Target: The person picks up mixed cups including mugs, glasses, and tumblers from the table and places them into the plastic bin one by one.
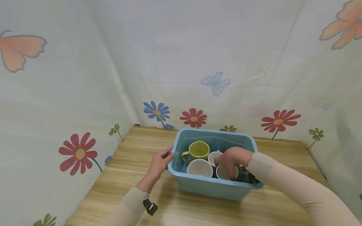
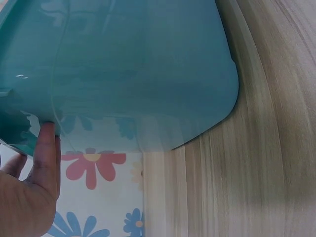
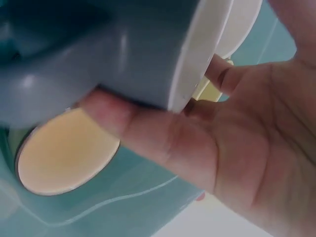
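Note:
A light blue plastic tub (image 1: 209,188) stands on the table with several mugs inside. My left hand (image 1: 160,162) holds its left rim, the fingers (image 2: 45,153) up against the end wall under the rim. My right hand (image 1: 233,158) reaches into the tub and pinches a mug (image 1: 224,172), grey outside and white inside. The thumb (image 3: 158,133) presses on the mug's outer wall, and the other fingers go behind its rim, partly hidden. Beside it are a white-lined mug (image 1: 200,169), a smaller white one (image 1: 213,156) and a yellow-green mug (image 1: 199,150) with its handle to the left.
Dark items (image 1: 250,176) sit at the tub's right end, partly covered by my right wrist. A round cream-coloured interior (image 3: 69,153) shows below the grey mug in the right wrist view. Beyond the wooden table (image 1: 135,141) hangs a flowered cloth (image 1: 175,72).

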`<action>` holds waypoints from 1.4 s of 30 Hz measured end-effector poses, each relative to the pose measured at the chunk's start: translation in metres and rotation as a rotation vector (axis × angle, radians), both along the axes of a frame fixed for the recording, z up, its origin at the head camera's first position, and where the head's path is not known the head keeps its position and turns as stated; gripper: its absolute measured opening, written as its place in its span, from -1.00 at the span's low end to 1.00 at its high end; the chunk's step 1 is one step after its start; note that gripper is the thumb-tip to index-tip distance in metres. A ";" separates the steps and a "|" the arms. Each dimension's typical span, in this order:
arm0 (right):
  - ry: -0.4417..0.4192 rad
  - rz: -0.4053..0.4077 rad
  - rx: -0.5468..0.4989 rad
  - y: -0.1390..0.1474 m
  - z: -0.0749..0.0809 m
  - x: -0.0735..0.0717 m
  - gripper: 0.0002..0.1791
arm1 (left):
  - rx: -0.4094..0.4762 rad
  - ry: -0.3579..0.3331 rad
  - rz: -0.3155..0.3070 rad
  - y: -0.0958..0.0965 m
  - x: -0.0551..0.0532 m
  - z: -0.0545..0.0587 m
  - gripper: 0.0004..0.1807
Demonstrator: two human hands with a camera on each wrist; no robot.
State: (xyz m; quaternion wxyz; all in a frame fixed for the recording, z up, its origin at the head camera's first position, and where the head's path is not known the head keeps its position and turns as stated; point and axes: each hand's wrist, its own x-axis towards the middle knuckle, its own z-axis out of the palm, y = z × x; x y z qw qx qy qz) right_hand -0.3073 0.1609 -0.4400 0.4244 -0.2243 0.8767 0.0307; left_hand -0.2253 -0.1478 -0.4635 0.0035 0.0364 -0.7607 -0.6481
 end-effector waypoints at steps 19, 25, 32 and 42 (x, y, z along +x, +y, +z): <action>0.115 -0.105 -0.131 -0.019 0.070 0.071 -0.25 | 0.004 -0.002 -0.003 0.000 0.000 -0.003 -0.50; 0.136 -0.017 -0.098 -0.020 0.070 0.068 -0.36 | -0.006 -0.010 -0.001 0.000 -0.001 -0.002 -0.51; 0.062 0.072 -0.073 -0.009 0.062 0.056 -0.31 | 0.003 0.003 -0.011 0.001 -0.002 -0.002 -0.50; 0.011 0.110 -0.080 -0.008 0.063 0.050 -0.27 | 0.014 -0.007 -0.009 0.001 -0.002 -0.002 -0.50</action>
